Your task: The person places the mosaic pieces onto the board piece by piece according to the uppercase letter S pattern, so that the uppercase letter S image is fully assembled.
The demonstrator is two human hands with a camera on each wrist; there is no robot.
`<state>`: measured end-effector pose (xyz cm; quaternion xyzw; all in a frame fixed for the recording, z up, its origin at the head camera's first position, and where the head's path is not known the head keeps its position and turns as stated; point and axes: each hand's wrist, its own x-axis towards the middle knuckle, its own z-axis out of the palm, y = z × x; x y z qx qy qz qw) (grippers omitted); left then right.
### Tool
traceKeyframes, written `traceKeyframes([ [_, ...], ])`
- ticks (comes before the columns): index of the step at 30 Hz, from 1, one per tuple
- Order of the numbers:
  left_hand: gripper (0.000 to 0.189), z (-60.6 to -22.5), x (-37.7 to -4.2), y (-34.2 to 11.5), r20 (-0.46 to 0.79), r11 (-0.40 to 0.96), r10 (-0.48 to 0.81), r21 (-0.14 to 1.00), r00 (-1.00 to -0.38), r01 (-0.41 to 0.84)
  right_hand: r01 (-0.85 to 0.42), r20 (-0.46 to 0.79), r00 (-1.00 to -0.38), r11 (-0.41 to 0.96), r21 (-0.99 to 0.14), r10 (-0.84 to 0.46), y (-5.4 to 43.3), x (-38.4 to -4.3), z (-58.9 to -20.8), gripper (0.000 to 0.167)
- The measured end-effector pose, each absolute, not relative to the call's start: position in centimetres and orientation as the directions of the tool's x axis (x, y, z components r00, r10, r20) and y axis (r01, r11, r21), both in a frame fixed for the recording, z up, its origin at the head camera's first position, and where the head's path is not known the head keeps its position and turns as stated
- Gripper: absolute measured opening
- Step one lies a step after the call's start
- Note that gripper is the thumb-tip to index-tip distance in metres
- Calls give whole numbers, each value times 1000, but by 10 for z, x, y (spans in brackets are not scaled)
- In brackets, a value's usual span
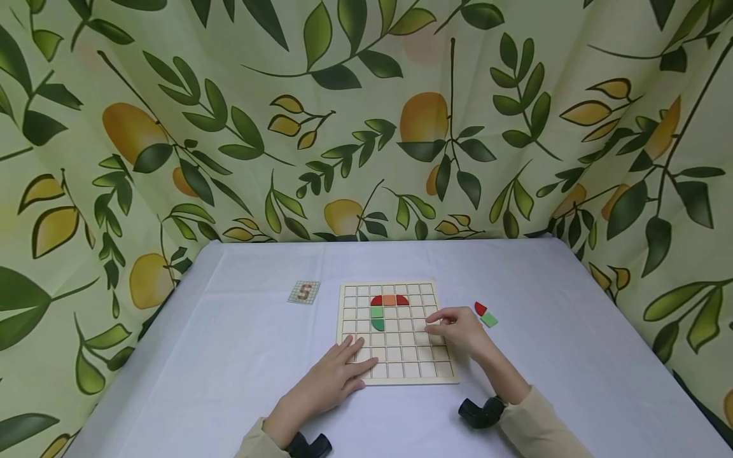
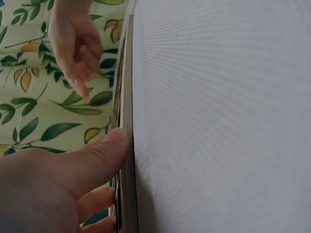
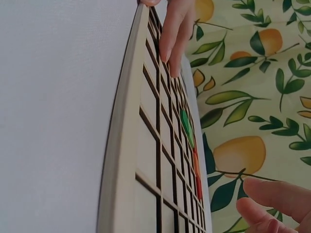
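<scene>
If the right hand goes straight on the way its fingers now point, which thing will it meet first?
Probably the green pieces on the board, judging by the head view. The right hand points across bare squares towards them. Its height is unclear, so it might pass above them.

Left hand [image 2: 58, 177] with thumb against board edge [image 2: 128, 92]

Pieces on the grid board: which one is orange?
The square between two red quarter-rounds on the board; every other piece there is red or green.
</scene>
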<state>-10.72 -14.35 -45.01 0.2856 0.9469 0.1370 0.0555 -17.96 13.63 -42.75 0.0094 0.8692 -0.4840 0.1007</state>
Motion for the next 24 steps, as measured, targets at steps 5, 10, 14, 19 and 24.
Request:
traceKeyframes([
  [5, 42, -450, -107, -144, -22, 797, 561, 284, -827, 533, 103, -171, -982, 543, -833, -75, 145, -178, -426, 27],
  [10, 41, -450, -107, -143, -25, 798, 554, 300, -832, 523, 96, -166, -983, 555, -826, -76, 154, -178, -425, 29],
  [14, 41, -449, -107, -143, -23, 793, 557, 314, -830, 523, 91, -165, -983, 565, -820, -81, 161, -177, -427, 30],
  [19, 40, -447, -106, -143, -19, 781, 564, 336, -825, 526, 93, -167, -982, 552, -829, -86, 169, -177, -430, 29],
  [24, 41, -448, -107, -144, -41, 788, 559, 335, -828, 516, 97, -172, -983, 592, -800, -71, 177, -177, -434, 31],
])
